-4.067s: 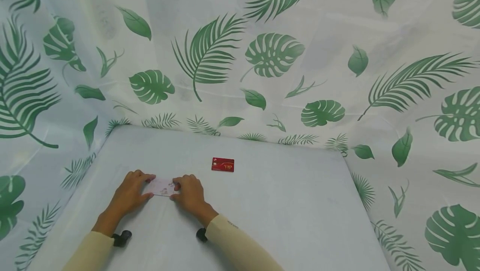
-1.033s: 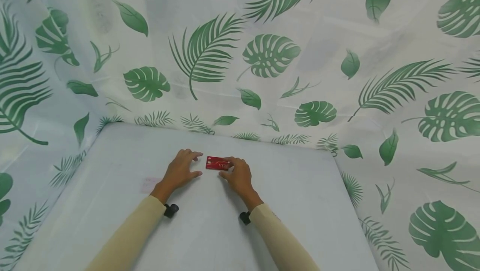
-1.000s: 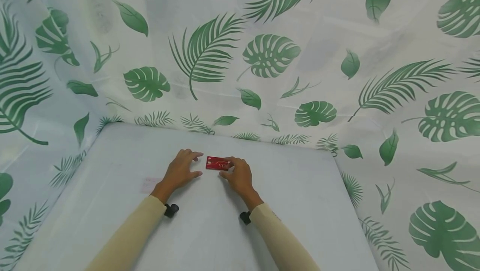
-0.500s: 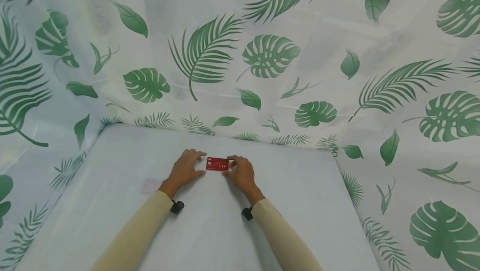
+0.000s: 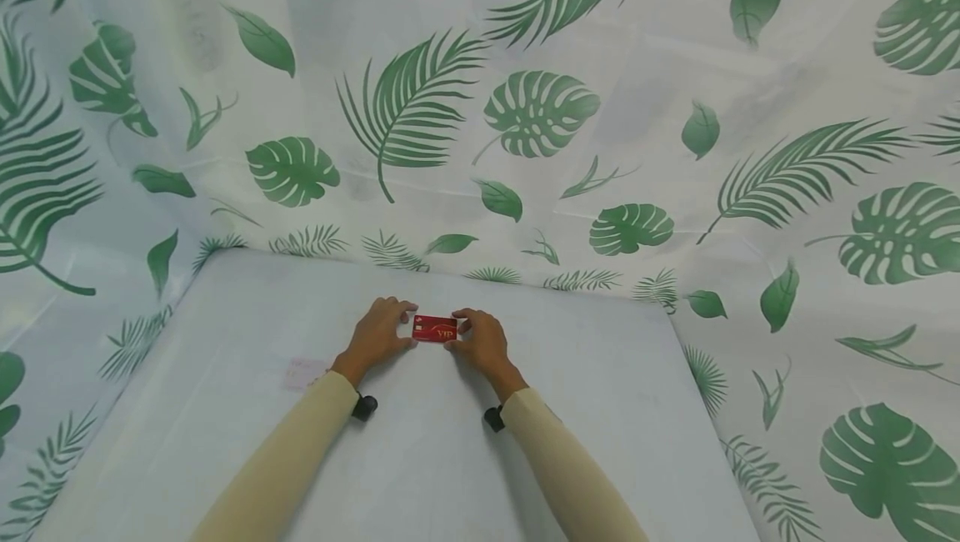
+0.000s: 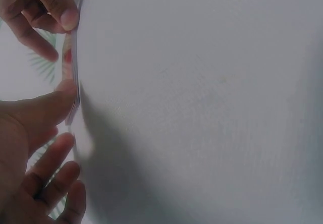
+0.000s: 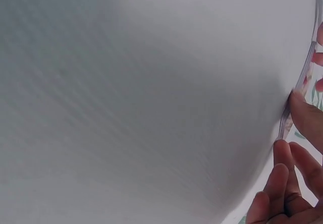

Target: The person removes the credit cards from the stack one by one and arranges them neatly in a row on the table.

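Note:
A red card with gold "VIP" lettering lies between my hands on the white table. My left hand holds its left end, thumb at the near corner and index finger at the far one. At the right end, my right hand grips the card between thumb and fingers. Seen edge-on in the left wrist view, the card shows thin layered lines; whether it is a stack I cannot tell. The right thumb presses the edge in the right wrist view. A pale pink card lies by the left forearm.
The white table surface extends around both arms. Behind it and at the sides hang white sheets printed with green leaves. Black wrist cameras sit under the cuffs of beige sleeves.
Both hands have gone from the pale pink card, left lying on the table, to the red card. Lately the left hand has moved right and closed onto the red card's left end.

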The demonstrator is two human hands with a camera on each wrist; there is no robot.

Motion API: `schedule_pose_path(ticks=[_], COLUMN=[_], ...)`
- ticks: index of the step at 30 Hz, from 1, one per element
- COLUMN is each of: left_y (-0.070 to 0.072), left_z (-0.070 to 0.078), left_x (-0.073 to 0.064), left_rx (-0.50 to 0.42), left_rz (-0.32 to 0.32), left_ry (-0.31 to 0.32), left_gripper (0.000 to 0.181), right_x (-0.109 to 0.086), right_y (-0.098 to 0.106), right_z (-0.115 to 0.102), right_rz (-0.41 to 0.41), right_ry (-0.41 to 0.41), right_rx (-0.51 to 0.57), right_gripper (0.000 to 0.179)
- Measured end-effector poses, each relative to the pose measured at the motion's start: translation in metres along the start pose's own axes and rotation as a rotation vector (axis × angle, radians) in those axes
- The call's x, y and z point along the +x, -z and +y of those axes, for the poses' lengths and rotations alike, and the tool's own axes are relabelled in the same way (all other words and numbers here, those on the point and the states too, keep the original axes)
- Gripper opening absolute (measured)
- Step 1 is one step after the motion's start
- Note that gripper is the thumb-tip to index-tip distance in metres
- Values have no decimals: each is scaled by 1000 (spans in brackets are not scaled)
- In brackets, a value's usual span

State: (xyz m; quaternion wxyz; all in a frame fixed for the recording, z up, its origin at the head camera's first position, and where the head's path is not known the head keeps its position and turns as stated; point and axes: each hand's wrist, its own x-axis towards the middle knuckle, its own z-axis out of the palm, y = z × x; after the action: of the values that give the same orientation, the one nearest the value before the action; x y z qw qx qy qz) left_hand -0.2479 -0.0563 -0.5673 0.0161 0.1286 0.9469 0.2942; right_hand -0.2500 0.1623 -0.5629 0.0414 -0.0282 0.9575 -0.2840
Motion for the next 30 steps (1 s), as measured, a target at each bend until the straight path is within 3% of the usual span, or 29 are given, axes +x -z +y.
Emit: schedule_pose_path(ticks=[14,30], left_y=[-6,-5], left_z=[-1,1], left_x=[7,3], left_rx=[37,-28], left_rz=[9,5], left_ry=[-26,-7], left_gripper=[51,51], right_x=[3,-3], right_y=[2,1], right_z=[-3,-1], right_rz=[-61,-13], right_ry=[-16,24], right_rx=[-14,-20], right_gripper=[52,51])
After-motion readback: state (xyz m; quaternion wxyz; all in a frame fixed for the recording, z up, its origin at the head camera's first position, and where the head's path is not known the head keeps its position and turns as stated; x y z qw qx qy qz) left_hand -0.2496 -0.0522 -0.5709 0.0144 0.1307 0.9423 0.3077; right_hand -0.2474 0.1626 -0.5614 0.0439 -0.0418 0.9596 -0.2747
